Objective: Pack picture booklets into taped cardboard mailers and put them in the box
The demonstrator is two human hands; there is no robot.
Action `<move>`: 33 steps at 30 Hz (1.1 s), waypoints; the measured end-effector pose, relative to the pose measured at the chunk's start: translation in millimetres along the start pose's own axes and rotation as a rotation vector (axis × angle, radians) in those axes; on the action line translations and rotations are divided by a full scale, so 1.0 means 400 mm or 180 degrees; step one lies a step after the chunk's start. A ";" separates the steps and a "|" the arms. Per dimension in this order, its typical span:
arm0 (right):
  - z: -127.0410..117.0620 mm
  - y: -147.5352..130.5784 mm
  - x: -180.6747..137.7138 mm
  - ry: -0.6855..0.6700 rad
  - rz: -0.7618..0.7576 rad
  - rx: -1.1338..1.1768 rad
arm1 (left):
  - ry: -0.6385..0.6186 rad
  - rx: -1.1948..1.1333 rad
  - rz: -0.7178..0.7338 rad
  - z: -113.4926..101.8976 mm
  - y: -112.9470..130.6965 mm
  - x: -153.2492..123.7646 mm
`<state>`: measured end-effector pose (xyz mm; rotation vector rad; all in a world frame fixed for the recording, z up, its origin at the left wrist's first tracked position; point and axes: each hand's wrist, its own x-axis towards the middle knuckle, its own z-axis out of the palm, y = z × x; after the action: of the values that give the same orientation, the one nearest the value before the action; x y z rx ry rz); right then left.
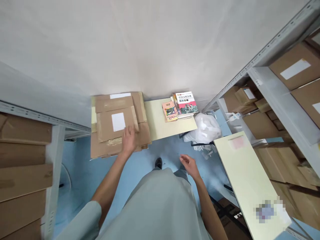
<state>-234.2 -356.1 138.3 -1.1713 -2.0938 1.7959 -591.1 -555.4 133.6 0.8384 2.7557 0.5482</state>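
Note:
My left hand [129, 140] lies with fingers outstretched on the lower right part of a flat cardboard parcel [106, 125], beside its white label [118, 122]. This parcel rests on top of other flattened cardboard [143, 133] at the left of the table. My right hand [189, 165] hangs in the air in front of the table, fingers loosely bent and nothing visible in them. At the table's right end sit a stack of books [187, 103] with a white and pink cover on top and a smaller pink booklet [170, 111].
The cream table [156, 121] stands against a pale wall. Shelves of cardboard boxes [23, 158] flank the left; more boxes [291, 73] fill the right rack. A white plastic bag [203, 128] sits beside the table. A second cream table [246, 173] stands at right.

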 end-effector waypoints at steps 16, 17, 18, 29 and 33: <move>0.107 -0.133 -0.015 0.0054 -0.0284 -0.0514 | -0.0280 0.0753 0.0474 -0.015 -0.216 0.172; 0.105 -0.130 -0.018 0.0056 -0.0292 -0.0531 | -0.0299 0.0721 0.0526 -0.023 -0.223 0.176; 0.103 -0.128 -0.020 0.0055 -0.0306 -0.0548 | -0.0318 0.0668 0.0564 -0.030 -0.230 0.179; 0.108 -0.184 0.027 0.0040 -0.0666 -0.0523 | 0.0496 -0.0543 0.0523 -0.236 -0.220 0.100; 0.088 -0.215 0.039 0.0095 -0.0784 -0.0421 | 0.1050 -0.1241 -0.0108 -0.348 -0.163 0.056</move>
<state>-304.1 -371.9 199.3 -0.9130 -2.2555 1.5438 -683.5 -632.8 231.7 0.6535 2.7853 1.2662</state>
